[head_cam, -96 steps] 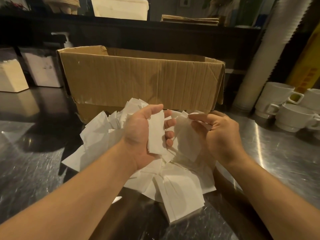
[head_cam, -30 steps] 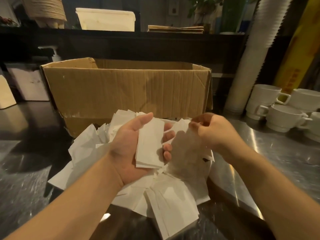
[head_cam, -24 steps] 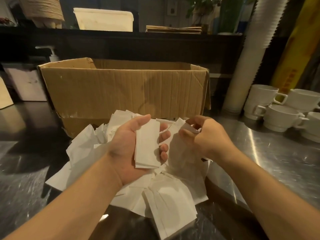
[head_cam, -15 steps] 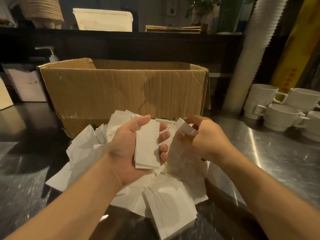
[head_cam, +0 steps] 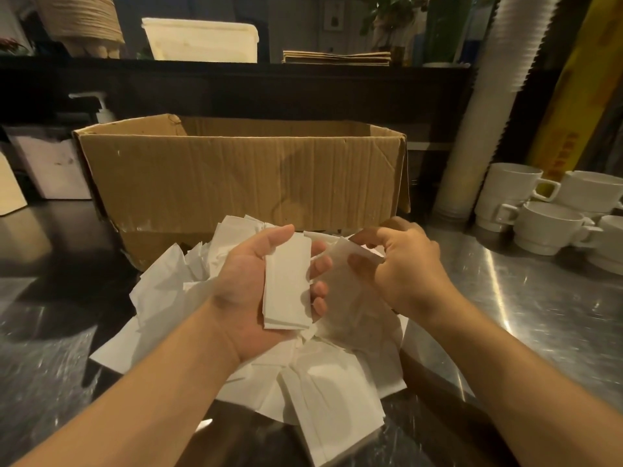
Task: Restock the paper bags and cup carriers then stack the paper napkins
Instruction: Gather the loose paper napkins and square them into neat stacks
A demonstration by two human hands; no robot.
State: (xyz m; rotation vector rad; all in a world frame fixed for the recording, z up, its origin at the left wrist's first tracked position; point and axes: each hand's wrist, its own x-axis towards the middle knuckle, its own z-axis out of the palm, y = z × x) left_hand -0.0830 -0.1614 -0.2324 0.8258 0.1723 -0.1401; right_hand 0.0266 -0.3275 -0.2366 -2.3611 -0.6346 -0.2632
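Note:
A loose heap of white paper napkins lies on the steel counter in front of an open cardboard box. My left hand is palm up over the heap and holds a small neat stack of folded napkins, thumb on its left edge and fingers curled round its right edge. Just to the right, my right hand pinches the upper edge of a single napkin that hangs down over the heap. Flat brown paper bags lie on the dark shelf behind.
Several white mugs stand stacked at the right, beside a tall sleeve of white cups. A pump bottle and white holders stand at the left. A white tub sits on the back shelf. The steel counter extends both ways.
My right hand has lifted one napkin from the heap and drawn it left toward the stack in my left hand. The left hand has kept its grip and hardly moved.

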